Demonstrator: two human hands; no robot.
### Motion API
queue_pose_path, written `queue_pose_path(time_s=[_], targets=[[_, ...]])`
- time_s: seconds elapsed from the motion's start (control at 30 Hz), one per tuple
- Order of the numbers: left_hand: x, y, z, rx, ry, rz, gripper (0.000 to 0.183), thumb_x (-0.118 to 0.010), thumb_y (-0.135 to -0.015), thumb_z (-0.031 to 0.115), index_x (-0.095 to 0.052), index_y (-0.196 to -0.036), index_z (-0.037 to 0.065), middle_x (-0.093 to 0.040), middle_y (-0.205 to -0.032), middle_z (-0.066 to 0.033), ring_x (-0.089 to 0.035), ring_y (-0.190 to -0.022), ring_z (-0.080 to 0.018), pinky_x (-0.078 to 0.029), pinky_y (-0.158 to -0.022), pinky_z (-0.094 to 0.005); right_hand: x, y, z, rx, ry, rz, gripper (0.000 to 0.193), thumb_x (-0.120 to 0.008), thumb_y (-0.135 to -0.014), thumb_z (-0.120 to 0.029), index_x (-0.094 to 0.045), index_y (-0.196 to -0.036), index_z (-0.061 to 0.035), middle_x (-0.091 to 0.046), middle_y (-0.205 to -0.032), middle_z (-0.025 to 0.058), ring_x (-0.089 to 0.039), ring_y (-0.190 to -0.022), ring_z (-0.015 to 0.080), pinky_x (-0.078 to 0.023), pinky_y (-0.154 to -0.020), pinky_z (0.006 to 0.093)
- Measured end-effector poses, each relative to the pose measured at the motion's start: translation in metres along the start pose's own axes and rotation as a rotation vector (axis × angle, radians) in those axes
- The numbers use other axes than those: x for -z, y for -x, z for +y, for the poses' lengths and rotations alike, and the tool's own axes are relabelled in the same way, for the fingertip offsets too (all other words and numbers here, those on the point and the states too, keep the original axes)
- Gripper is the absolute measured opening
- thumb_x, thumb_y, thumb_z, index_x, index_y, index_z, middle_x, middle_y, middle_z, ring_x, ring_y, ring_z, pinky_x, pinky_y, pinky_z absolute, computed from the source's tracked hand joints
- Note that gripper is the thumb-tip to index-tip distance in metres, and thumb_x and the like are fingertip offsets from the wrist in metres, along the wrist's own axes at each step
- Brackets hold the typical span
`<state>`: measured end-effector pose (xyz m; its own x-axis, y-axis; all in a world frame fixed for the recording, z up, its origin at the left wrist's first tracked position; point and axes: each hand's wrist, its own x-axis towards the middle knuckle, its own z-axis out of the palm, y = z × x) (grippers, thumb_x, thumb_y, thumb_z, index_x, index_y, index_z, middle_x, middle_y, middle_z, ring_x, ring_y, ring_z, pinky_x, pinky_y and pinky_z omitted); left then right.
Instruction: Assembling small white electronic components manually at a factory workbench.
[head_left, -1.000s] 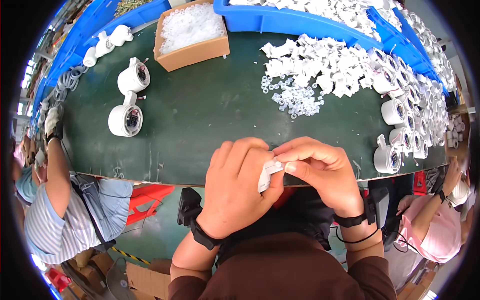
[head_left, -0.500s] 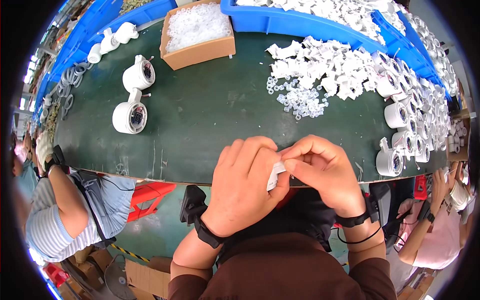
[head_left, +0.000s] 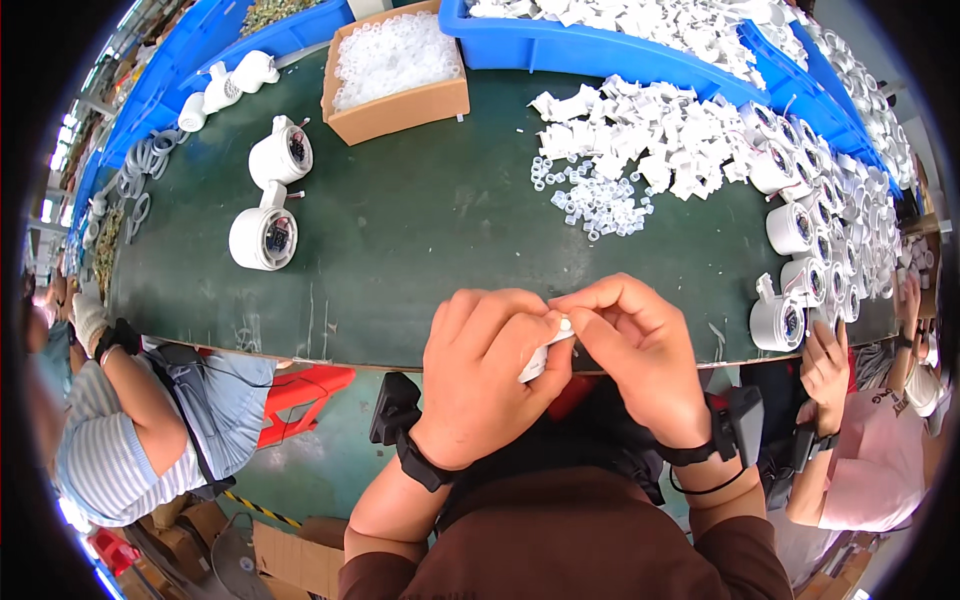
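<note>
Above the table's near edge, my left hand is closed round a small white plastic piece, with most of it hidden in the fingers. My right hand meets it from the right, thumb and index finger pinched together at the piece's upper end. Whatever lies between those right fingertips is too hidden to name. Farther off on the table lie a heap of similar-looking white plastic pieces and a small pile of clear short tubes.
Two white round housings stand at left, with several more crowded at right. At the back are a cardboard box of clear rings and a blue bin. A co-worker's hand is at the right table edge.
The white piece has turned in my left hand, and my right fingers have shifted slightly at its end. At right, a co-worker's hand has come up to the housings at the table edge.
</note>
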<state>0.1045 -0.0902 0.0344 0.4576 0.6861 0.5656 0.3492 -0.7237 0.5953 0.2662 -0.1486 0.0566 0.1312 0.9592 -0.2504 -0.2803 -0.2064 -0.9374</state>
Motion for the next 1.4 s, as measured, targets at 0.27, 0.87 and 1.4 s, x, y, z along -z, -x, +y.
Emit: queue_pose_path(time_s=[0.27,0.87,1.4], targets=[[0.032,-0.011,-0.021,0.03,-0.422,-0.071,0.037,-0.083,-0.076,0.016,-0.071,-0.111,0.013,-0.059,-0.134,-0.011,-0.053,-0.125,-0.0338,-0.036,-0.106,-0.0475,0.021,0.012,0.005,0.536,0.665,0.042,0.025,-0.072,-0.093,-0.005,-0.068,-0.118,-0.0032,-0.069,-0.119,0.0137,-0.064,-0.114,0.0276,-0.049,-0.097,0.0354],[-0.015,0.011,0.026,0.135,0.199,-0.351,0.047,-0.073,-0.089,0.012,-0.06,-0.132,0.001,-0.055,-0.136,-0.0186,-0.051,-0.122,-0.0395,-0.043,-0.103,-0.0453,0.081,0.058,-0.005,0.219,0.606,0.386,0.068,-0.08,-0.083,0.001,-0.044,-0.14,-0.0066,-0.057,-0.125,0.0052,-0.059,-0.112,0.0136,-0.049,-0.097,0.0298],[-0.007,0.001,0.014,0.173,0.135,-0.075,0.039,-0.063,-0.082,0.001,-0.055,-0.12,0.0,-0.056,-0.125,-0.0193,-0.051,-0.113,-0.0355,-0.042,-0.097,-0.0427,0.026,0.006,-0.007,0.001,-0.207,-0.06,0.015,-0.067,-0.099,-0.007,-0.066,-0.113,0.0003,-0.064,-0.089,0.0024,-0.059,-0.076,0.0097,-0.05,-0.073,0.025]])
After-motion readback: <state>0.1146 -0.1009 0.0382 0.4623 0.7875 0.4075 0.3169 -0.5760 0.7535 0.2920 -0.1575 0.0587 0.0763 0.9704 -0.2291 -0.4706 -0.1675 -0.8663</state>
